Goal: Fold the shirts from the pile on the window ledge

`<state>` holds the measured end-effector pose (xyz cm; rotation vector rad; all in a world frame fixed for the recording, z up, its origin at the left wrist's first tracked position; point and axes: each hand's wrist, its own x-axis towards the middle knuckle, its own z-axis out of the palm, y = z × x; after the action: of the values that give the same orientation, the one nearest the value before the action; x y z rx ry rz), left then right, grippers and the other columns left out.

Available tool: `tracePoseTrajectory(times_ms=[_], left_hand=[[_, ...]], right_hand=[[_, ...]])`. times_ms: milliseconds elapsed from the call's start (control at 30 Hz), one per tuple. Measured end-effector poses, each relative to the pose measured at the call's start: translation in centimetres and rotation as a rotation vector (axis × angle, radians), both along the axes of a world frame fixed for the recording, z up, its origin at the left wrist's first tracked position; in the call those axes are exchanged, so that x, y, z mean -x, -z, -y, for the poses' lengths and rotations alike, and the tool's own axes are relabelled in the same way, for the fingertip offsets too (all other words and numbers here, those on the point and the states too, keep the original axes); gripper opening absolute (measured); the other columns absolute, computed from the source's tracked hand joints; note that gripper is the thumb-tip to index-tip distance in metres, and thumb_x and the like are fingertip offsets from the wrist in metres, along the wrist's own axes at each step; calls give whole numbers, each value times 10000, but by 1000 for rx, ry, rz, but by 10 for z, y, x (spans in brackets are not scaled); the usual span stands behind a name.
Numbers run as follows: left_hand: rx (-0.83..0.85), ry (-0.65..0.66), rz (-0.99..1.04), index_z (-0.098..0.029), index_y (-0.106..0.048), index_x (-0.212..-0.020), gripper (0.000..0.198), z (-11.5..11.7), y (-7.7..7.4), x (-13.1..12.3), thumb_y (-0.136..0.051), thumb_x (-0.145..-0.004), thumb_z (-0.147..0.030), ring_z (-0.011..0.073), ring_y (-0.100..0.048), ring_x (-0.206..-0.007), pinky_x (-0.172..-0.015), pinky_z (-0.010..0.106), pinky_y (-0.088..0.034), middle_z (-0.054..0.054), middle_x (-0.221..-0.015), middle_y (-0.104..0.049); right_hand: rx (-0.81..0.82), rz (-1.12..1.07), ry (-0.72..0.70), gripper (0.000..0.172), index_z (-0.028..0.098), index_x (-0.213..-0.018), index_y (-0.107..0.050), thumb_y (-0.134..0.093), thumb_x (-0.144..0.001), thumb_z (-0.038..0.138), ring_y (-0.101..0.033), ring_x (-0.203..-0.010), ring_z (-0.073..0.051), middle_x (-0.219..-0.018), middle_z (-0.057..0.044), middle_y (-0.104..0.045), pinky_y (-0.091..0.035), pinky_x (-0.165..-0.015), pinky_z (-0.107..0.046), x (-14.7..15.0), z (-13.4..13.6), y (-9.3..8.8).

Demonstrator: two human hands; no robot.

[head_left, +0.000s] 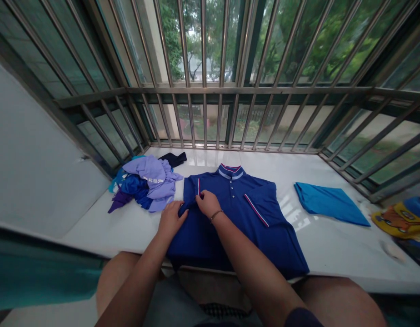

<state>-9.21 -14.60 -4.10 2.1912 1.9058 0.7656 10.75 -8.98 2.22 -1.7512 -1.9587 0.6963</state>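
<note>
A dark blue polo shirt (237, 222) lies front side up on the white sill, its striped collar toward the window and its hem over the near edge. The sleeve on the right is folded inward across the body, with its red and white cuff showing. My right hand (208, 204) pinches the other sleeve near its striped cuff. Beside it, my left hand (172, 220) has its fingers closed on the left edge of the shirt, below that sleeve. Part of the cloth under both hands is hidden.
A loose heap of purple and blue clothes (152, 179) lies at the left, with a black cloth (174, 159) behind it. At the right is a folded bright blue garment (329, 203), near a yellow and blue bag-like item (404, 218). Metal window bars (205, 118) enclose the sill.
</note>
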Motion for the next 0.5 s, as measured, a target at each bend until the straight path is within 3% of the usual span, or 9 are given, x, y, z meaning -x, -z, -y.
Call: tracePoseTrajectory(times_ms=[133,267,400,500], left_hand=[[6,15,13,-224,-693,-1299,351,-3,2,2,-648,-953,-252,341,-685,-1205,-1101,486,-522,137,-1244,-753],[3,10,126,-224,-691,-1311,414,-3,4,8,-603,-911,-160,308,-696,-1204,-1121,464,-529,121,-1266,-751],[21,11,294,-243,-690,-1326,418,-3,4,14,-577,-927,-194,253,-725,-1078,-1031,416,-587,78,-1190,-751],[23,49,324,-249,-726,-1280,390,-5,3,16,-565,-928,-203,245,-723,-1049,-1002,407,-593,65,-1151,-757]], right_hand=[[-128,-144,25,202,210,-1012,-691,-549,-1072,340,-702,-1018,-201,-1099,-89,-754,-528,-937,-285,-6,22,-2],[-252,-359,4,129,232,-899,-641,-631,-1009,299,-687,-943,-201,-1016,-62,-717,-548,-901,-295,-16,57,13],[-135,-187,-43,192,236,-854,-662,-667,-1018,336,-683,-880,-209,-955,-52,-719,-530,-859,-310,-28,77,22],[-115,-52,17,290,236,-851,-661,-599,-1073,410,-681,-862,-217,-905,-56,-725,-509,-839,-316,-33,63,14]])
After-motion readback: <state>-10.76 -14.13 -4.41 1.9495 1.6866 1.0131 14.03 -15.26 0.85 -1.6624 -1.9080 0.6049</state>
